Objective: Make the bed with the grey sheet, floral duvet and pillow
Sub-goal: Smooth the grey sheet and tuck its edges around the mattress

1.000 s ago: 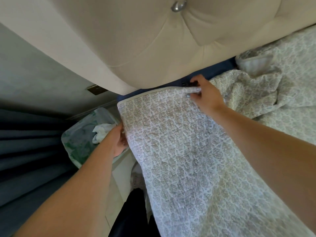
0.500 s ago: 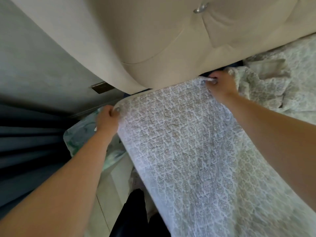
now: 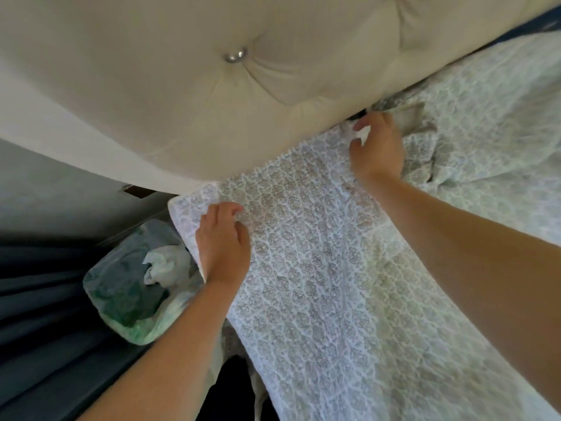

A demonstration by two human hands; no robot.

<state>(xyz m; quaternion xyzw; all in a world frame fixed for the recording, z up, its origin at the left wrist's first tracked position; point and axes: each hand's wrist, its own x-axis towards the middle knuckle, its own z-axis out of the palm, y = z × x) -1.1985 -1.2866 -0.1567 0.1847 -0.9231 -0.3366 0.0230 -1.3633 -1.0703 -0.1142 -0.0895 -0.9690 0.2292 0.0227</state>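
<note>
The floral duvet (image 3: 303, 268) lies at the top corner of the bed by the headboard (image 3: 212, 86), the left hand (image 3: 223, 244) pressing it flat with loose fingers, the right hand (image 3: 378, 147) pinching its top edge, and smoothing the bunched part looks next.

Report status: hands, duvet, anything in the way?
Both hands on floral duvet: left hand flat at corner, right hand at headboard. Bin beside bed, clear.
</note>
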